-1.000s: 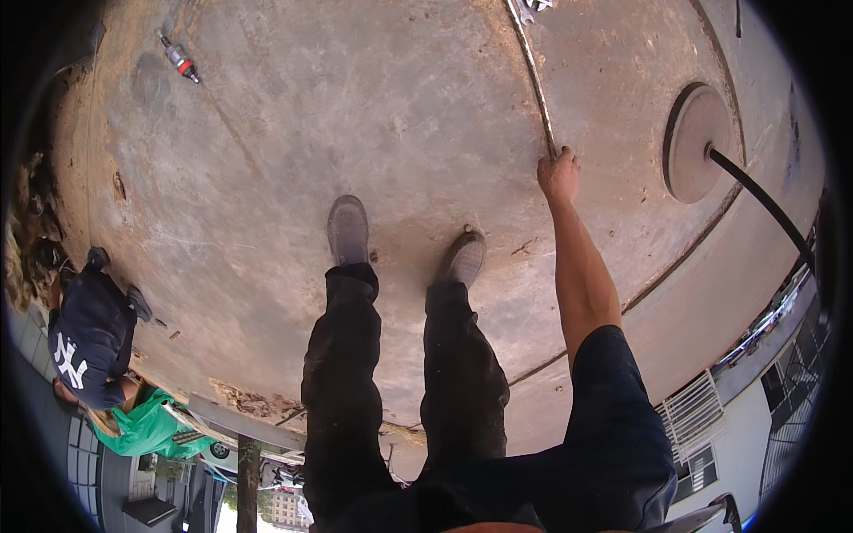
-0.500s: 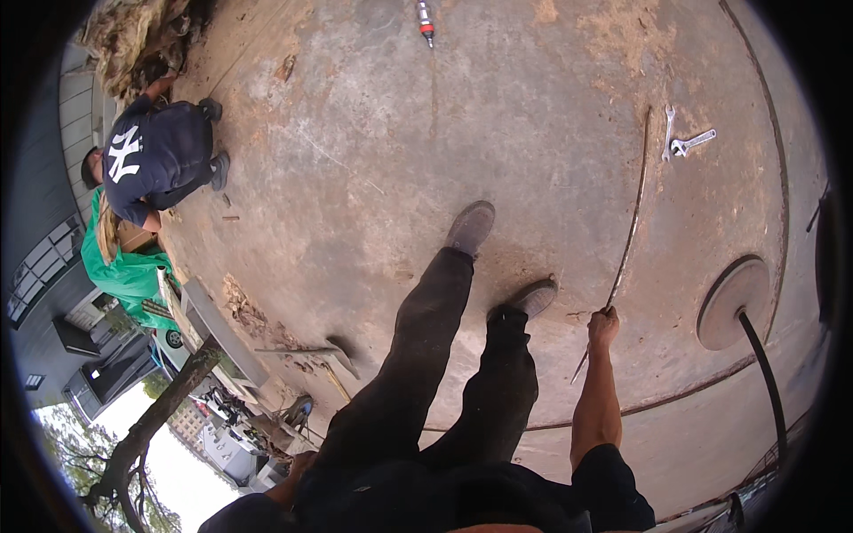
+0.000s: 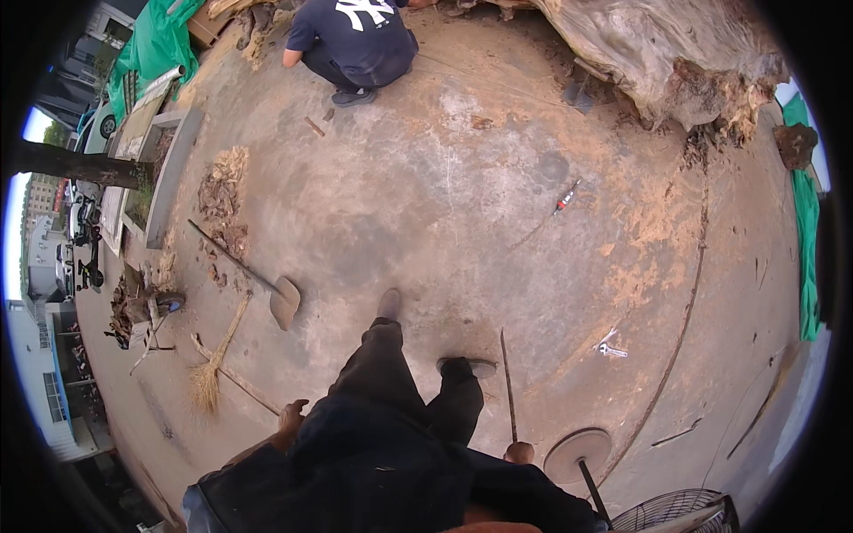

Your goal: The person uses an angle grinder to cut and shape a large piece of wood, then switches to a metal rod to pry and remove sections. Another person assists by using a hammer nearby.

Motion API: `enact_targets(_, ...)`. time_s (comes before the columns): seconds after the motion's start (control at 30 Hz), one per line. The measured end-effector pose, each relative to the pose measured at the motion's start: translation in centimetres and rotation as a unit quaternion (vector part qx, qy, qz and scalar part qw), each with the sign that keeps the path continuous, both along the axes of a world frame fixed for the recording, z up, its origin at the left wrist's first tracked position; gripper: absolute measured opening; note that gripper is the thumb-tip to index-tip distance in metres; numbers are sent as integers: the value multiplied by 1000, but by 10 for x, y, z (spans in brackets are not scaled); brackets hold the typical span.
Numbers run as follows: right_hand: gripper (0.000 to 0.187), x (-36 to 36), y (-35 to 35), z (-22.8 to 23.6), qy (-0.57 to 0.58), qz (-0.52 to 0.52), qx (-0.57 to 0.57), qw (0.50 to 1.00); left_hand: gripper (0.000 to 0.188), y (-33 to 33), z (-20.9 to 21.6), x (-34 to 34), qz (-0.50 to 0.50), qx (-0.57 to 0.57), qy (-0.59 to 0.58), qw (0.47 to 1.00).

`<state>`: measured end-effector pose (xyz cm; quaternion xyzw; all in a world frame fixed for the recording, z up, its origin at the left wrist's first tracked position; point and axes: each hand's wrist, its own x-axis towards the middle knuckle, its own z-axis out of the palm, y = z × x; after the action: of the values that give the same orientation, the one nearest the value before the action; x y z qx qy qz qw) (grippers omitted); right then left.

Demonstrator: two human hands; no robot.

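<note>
My right hand is closed around a long, thin, dark rod, which points forward over the concrete floor. Beside my left thigh hangs my left hand, fingers partly spread and nothing visible in it. An open-end wrench and an adjustable wrench lie together on the floor, ahead and to the right of the rod. Farther ahead rests a slim red-and-grey tool with a pointed tip.
A co-worker squats at the far side near a huge weathered tree root. On the left lie a shovel, a straw broom and a loaded wheelbarrow. A round stand base and a wire fan cage are near my right.
My view has swung to the right, bringing the tree root into sight. The rod is still in my right hand, now lower and closer to my body. My left hand has come into clearer view.
</note>
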<state>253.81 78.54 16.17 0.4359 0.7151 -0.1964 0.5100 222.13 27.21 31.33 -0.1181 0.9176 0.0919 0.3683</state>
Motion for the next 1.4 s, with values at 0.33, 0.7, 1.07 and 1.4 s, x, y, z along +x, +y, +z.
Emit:
enact_targets(0.33, 28, -286, -87, 115, 86, 97, -4, 992, 34, -35, -36, -165, 146, 197, 173, 954)
enact_targets(0.7, 17, -651, -215, 267, 181, 110, -187, 959, 47, -10, -10, -494, 541, 693, -96, 467)
enact_targets(1.07, 44, -1037, -383, 262, 343, 211, -323, 856, 27, -108, 84, -769, 582, 687, 99, 423)
enact_targets(1.4, 31, -1328, -533, 224, 310, 5, -404, 861, 44, -325, 85, -922, 579, 531, 244, 570)
